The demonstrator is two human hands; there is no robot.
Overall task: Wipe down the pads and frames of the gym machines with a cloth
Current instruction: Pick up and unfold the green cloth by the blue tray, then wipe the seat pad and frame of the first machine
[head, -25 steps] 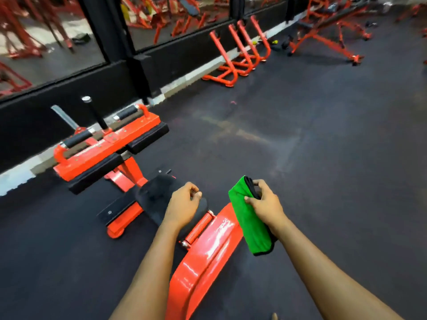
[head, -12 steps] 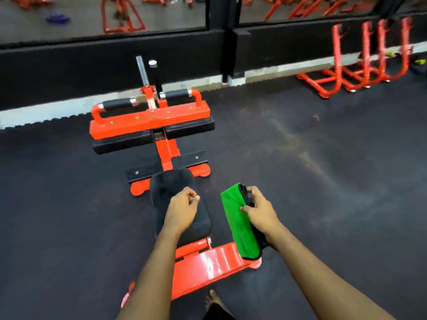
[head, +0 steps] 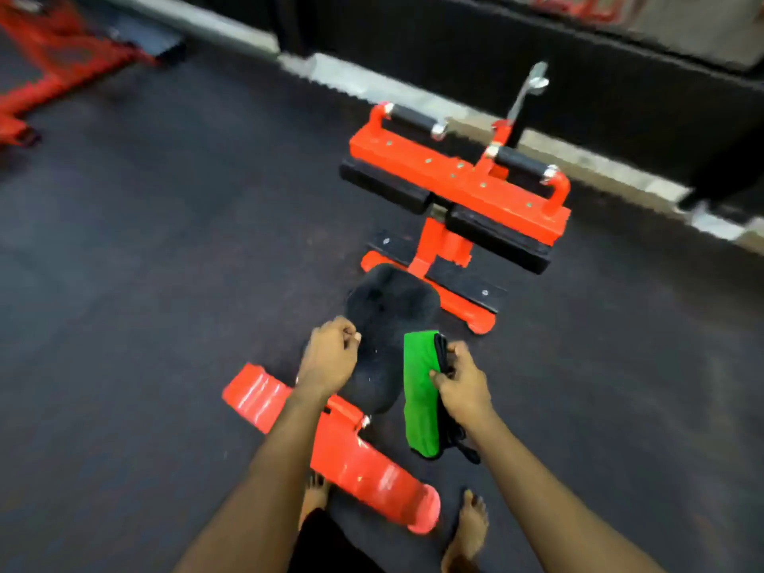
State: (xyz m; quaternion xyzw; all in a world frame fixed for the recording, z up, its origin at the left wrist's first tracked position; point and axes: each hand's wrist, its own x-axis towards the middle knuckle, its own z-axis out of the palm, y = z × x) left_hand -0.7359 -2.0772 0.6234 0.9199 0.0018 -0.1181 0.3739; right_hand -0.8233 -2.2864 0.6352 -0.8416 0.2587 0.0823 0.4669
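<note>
A low orange gym machine (head: 459,188) stands on the dark floor ahead of me. Its black seat pad (head: 388,308) lies just beyond my hands, and two black knee pads (head: 496,237) sit under the orange crossbar. My right hand (head: 465,386) grips a folded green cloth (head: 419,399) with a black layer behind it, held upright over the seat pad's right edge. My left hand (head: 330,353) hovers over the seat pad's left side with fingers curled and nothing in it. The orange base beam (head: 351,448) runs below my forearms.
My bare feet (head: 469,527) stand at the base beam. More orange frames (head: 49,64) lie at the far left. A black wall with a pale floor strip (head: 372,82) runs behind the machine. Dark rubber flooring (head: 144,283) spreads all around.
The view has swung left and tilted, so the machine now sits right of centre. Both hands keep their pose over the seat pad, the right one still holding the cloth.
</note>
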